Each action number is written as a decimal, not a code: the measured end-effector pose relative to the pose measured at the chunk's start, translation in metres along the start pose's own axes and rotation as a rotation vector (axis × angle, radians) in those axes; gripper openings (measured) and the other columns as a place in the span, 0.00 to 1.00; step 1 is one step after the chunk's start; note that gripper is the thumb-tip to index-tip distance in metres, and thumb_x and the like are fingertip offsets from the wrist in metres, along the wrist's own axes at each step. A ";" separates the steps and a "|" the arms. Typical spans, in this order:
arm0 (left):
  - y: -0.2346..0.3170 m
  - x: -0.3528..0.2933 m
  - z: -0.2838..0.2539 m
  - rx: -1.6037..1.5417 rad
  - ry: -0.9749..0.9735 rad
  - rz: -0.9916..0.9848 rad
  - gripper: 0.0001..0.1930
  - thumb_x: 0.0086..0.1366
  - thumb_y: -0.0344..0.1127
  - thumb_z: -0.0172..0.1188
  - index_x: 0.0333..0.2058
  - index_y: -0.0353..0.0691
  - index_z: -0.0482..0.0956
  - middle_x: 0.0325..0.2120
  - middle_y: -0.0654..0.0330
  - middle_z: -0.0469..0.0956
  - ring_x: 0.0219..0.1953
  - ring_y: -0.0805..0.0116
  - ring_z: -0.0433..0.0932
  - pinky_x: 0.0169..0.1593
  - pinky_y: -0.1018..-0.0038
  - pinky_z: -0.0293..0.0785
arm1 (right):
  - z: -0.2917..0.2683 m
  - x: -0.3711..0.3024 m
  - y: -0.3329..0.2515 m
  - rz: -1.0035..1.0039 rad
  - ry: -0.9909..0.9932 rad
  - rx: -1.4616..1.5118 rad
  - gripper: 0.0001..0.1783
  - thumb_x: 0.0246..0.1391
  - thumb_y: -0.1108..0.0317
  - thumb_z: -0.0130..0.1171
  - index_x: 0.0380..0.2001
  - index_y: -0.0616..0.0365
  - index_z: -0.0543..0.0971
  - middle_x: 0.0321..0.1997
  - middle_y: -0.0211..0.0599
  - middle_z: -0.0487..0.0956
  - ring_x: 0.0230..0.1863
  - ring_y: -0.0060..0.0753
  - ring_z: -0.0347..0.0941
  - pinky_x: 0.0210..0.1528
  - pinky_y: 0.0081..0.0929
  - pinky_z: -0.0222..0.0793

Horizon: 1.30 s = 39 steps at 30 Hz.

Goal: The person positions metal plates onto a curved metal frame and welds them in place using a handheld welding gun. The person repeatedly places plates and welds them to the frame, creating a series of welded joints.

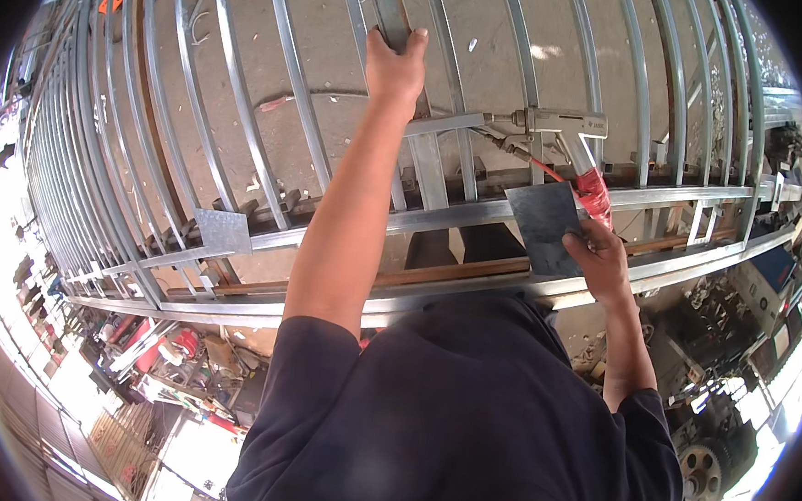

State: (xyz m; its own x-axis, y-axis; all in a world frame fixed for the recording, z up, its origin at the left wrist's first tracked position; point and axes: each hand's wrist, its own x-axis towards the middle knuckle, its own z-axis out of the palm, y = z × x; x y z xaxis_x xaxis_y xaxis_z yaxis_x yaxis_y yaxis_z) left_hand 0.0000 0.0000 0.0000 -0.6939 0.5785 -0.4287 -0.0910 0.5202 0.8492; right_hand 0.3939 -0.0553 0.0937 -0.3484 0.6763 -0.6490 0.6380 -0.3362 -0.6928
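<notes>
My left hand point(396, 70) reaches far forward over a slatted metal frame and is closed round a flat grey metal bar point(384, 0). Between the thumb and fingers of my right hand point(600, 255) is a thin, dark grey rectangular metal plate point(540, 224), tilted above the frame's near rail. Just beyond that hand lies a pistol-shaped power tool point(565, 124) with a red-wrapped grip point(593, 196). The grip's lower end comes close to my right fingers; whether they touch it I cannot tell. A red hose or cord point(545, 170) runs beside the tool.
Parallel metal slats point(283, 69) fan across the frame, joined by a near rail point(430, 218). A second, shiny plate point(222, 230) rests on the rail at left. Cluttered tools and boxes point(174, 351) stand at lower left, and a wheel point(703, 480) at lower right.
</notes>
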 end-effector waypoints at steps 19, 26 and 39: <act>-0.025 0.036 0.028 0.244 -0.032 -0.012 0.29 0.68 0.46 0.65 0.56 0.29 0.66 0.44 0.47 0.80 0.43 0.55 0.81 0.47 0.58 0.77 | 0.004 0.045 -0.028 0.043 -0.097 -0.009 0.08 0.60 0.71 0.67 0.40 0.63 0.82 0.32 0.27 0.82 0.37 0.17 0.75 0.43 0.23 0.70; -0.028 0.026 0.030 0.319 -0.001 0.061 0.35 0.69 0.47 0.61 0.62 0.28 0.59 0.49 0.35 0.80 0.51 0.37 0.81 0.54 0.53 0.78 | 0.004 0.050 -0.030 0.061 -0.103 0.137 0.07 0.61 0.72 0.67 0.39 0.62 0.82 0.32 0.27 0.82 0.36 0.16 0.75 0.42 0.21 0.70; -0.008 0.010 0.030 0.278 -0.002 -0.044 0.37 0.71 0.48 0.62 0.66 0.29 0.59 0.58 0.41 0.75 0.59 0.46 0.77 0.60 0.58 0.74 | -0.010 0.065 -0.037 0.003 -0.019 0.172 0.10 0.61 0.70 0.70 0.42 0.61 0.81 0.34 0.20 0.79 0.36 0.12 0.70 0.41 0.16 0.68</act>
State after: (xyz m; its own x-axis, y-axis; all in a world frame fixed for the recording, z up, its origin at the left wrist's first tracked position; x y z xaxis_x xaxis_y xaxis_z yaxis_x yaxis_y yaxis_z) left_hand 0.0153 0.0207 -0.0202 -0.6924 0.5523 -0.4643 0.0782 0.6971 0.7127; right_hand 0.3546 0.0073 0.0805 -0.3610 0.6632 -0.6556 0.5129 -0.4460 -0.7335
